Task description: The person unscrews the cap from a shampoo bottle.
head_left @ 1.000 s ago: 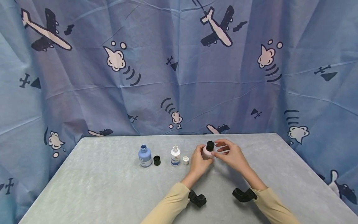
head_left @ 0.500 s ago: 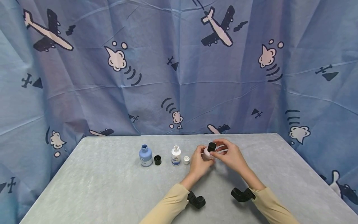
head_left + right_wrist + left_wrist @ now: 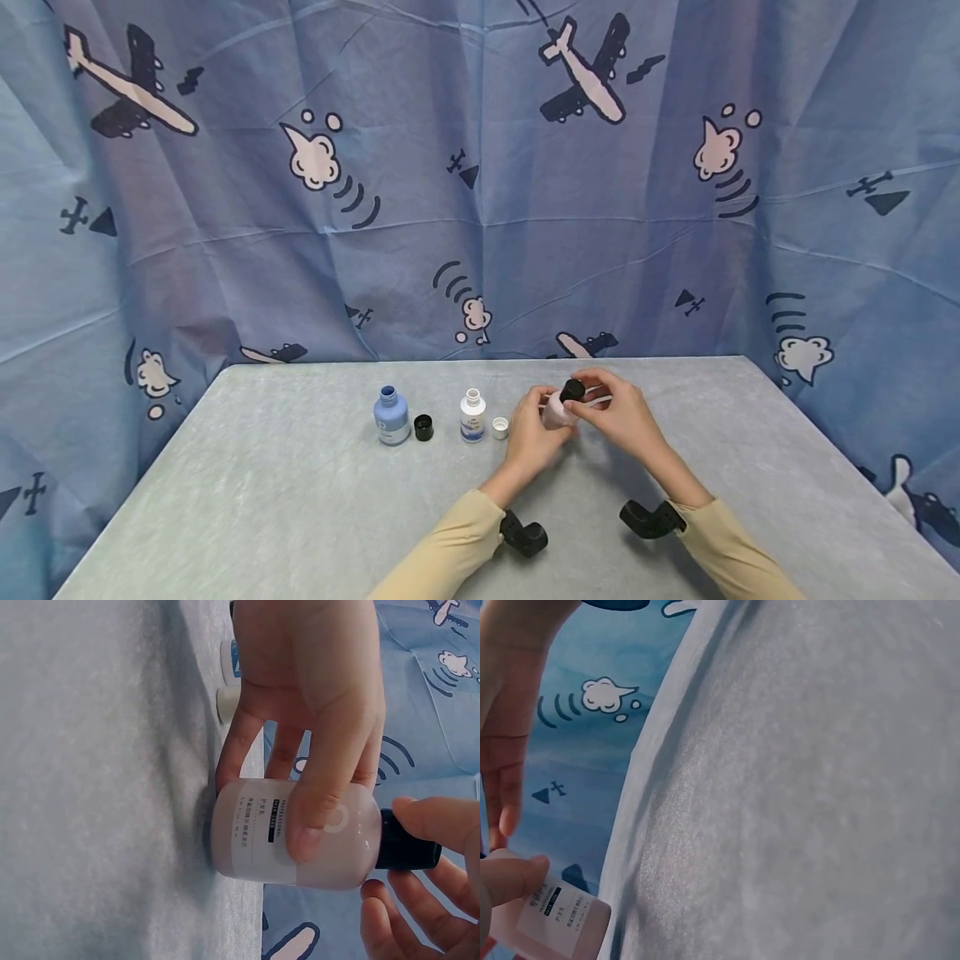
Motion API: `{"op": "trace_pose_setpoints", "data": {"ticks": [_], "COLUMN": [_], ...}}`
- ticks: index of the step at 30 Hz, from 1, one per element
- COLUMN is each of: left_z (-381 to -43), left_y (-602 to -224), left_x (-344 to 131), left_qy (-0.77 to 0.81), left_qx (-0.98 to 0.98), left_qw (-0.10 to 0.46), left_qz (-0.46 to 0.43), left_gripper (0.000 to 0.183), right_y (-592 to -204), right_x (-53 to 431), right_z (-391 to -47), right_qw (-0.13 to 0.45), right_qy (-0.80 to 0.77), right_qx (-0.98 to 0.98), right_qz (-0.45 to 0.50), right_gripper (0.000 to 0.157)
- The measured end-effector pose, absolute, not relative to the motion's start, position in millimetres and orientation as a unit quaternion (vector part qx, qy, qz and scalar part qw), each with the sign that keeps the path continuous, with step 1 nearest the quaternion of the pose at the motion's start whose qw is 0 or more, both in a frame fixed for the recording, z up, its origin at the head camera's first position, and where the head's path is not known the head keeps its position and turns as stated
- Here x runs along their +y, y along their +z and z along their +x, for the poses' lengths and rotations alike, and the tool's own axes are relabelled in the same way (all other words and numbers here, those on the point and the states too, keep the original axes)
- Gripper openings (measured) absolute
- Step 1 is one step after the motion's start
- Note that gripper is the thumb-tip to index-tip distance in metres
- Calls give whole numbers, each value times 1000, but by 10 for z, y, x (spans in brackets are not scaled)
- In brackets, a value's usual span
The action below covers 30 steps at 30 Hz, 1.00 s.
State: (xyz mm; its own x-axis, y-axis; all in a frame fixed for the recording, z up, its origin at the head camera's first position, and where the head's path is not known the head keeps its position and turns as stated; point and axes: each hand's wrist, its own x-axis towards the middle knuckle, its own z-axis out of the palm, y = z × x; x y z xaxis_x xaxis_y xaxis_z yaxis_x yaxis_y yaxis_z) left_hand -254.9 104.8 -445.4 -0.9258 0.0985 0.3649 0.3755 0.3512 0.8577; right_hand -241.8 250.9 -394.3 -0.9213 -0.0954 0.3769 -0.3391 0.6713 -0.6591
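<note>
My left hand grips a pale pink bottle with a white printed label around its body. On the bottle's neck sits a black screw cap, which the thumb and fingers of my right hand pinch. The bottle leans to the right in the head view, and whether its base touches the table cannot be told. To the left stand a white bottle without a cap and a blue bottle, also uncapped. A white cap and a black cap lie beside them.
A grey-white table reaches back to a blue curtain printed with planes and clouds. Black wrist mounts hang under both forearms near the tabletop.
My right fingers have moved up from beside the pink bottle and taken hold of its black cap. The bottle has tilted to the right. The other bottles stay put.
</note>
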Motion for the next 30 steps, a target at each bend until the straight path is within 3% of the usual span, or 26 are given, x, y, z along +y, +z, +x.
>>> {"op": "trace_pose_setpoints", "data": {"ticks": [12, 30], "left_z": [-2521, -2485], "left_y": [-4442, -4457], "left_x": [1025, 1012], "left_qy": [-534, -551], "left_qx": [-819, -812], "left_qw": [139, 109], "left_qz": [-156, -161], "left_gripper": [51, 55], "right_y": [-3927, -3949], "right_x": [2498, 2487], "right_z": [-2397, -2387], "right_qw": [160, 168], "right_qy": [391, 400], "right_qx": [-899, -896], "right_qz": [117, 95], "right_gripper": [42, 36]}}
